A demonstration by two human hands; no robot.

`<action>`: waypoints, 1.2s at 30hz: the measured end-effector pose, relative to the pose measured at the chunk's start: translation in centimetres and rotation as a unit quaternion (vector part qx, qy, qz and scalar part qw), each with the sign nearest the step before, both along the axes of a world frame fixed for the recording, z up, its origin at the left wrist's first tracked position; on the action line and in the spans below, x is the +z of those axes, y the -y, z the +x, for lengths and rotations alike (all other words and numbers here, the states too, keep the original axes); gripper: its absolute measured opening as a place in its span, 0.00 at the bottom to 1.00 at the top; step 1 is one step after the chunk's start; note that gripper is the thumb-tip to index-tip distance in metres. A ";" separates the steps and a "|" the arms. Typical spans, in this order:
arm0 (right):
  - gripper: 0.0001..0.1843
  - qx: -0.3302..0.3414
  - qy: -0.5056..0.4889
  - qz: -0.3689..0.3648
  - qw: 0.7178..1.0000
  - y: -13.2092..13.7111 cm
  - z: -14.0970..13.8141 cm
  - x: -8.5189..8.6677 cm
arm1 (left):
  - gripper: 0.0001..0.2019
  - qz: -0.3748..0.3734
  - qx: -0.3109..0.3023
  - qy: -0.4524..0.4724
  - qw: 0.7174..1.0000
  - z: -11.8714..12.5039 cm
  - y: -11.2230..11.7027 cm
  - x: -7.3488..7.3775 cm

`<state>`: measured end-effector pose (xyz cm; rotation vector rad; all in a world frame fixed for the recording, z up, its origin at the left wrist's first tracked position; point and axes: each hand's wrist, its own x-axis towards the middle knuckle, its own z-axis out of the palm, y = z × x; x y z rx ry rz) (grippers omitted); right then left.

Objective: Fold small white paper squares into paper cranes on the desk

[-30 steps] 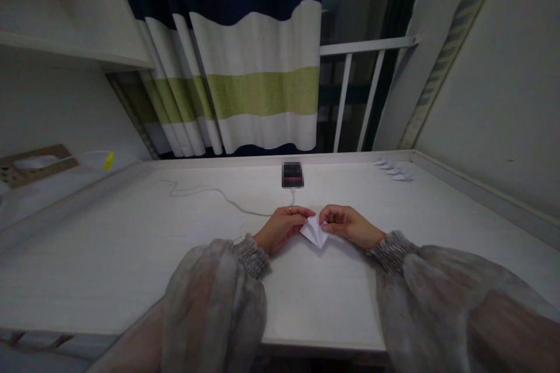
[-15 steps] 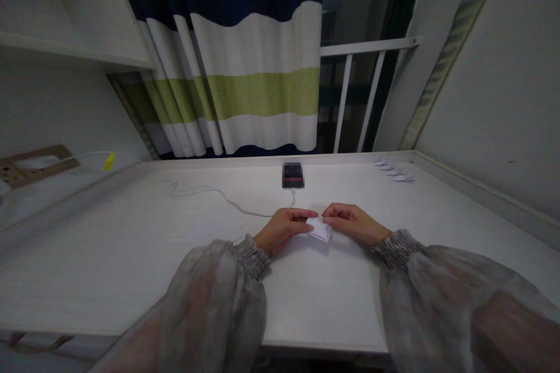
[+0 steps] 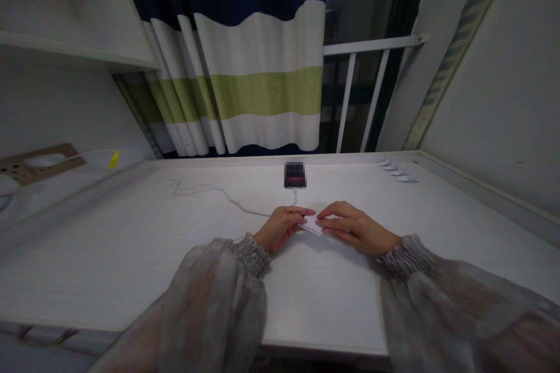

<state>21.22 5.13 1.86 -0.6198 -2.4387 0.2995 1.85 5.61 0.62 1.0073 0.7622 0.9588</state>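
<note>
Folded paper (image 3: 312, 225): is sitting between both hands, over the middle of the white desk (image 3: 324, 303); whether it is touching the surface, I cannot tell from my remote feed.
Fold: where an open kite shape was showing a second ago, a flatter, smaller packet is now showing; I am judging that a crease is being pressed.
Left hand (image 3: 281, 229): is clamping the paper's left side between thumb and fingers.
Right hand (image 3: 362, 229): is reaching in low, fingers now fanning, tips touching the paper's right side; whether they are pinching, I cannot tell.
</note>
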 end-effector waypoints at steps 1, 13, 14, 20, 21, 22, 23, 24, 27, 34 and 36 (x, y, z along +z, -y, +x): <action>0.13 0.005 0.010 0.012 1.000 0.1 -0.1 0.1 | 0.13 -0.002 -0.002 -0.004 1.000 0.0 0.0 0.0; 0.15 -0.005 0.087 0.144 0.986 0.5 -0.3 -0.1 | 0.10 -0.017 -0.036 -0.018 0.999 -0.2 -0.2 -0.4; 0.15 -0.009 0.092 0.159 0.983 0.6 -0.4 -0.1 | 0.10 -0.016 -0.039 -0.018 0.999 -0.2 -0.2 -0.4; 0.11 -0.009 0.099 0.192 0.976 0.8 -0.4 0.1 | 0.09 -0.010 -0.074 -0.026 0.997 -0.2 -0.2 -0.5; 0.11 -0.007 0.100 0.190 0.977 0.8 -0.4 0.1 | 0.09 -0.008 -0.079 -0.026 0.996 -0.2 -0.2 -0.5; 0.11 -0.004 0.101 0.186 0.977 0.9 -0.4 0.1 | 0.10 -0.008 -0.083 -0.026 0.996 -0.1 -0.2 -0.4; 0.11 -0.001 0.101 0.182 0.978 0.9 -0.5 0.1 | 0.10 -0.008 -0.085 -0.027 0.996 -0.1 -0.1 -0.4; 0.11 0.002 0.102 0.178 0.979 0.9 -0.5 0.1 | 0.10 -0.009 -0.087 -0.030 0.996 0.0 -0.1 -0.3; 0.11 0.006 0.099 0.167 0.981 1.0 -0.5 0.2 | 0.10 -0.015 -0.088 -0.036 0.995 0.1 0.0 -0.2; 0.12 0.017 0.058 0.120 0.991 1.1 -0.6 0.4 | 0.15 -0.005 -0.135 -0.021 0.991 0.0 0.5 0.2; 0.11 0.020 0.050 0.095 0.994 1.1 -0.6 0.4 | 0.17 -0.004 -0.147 -0.021 0.989 -0.1 0.5 0.1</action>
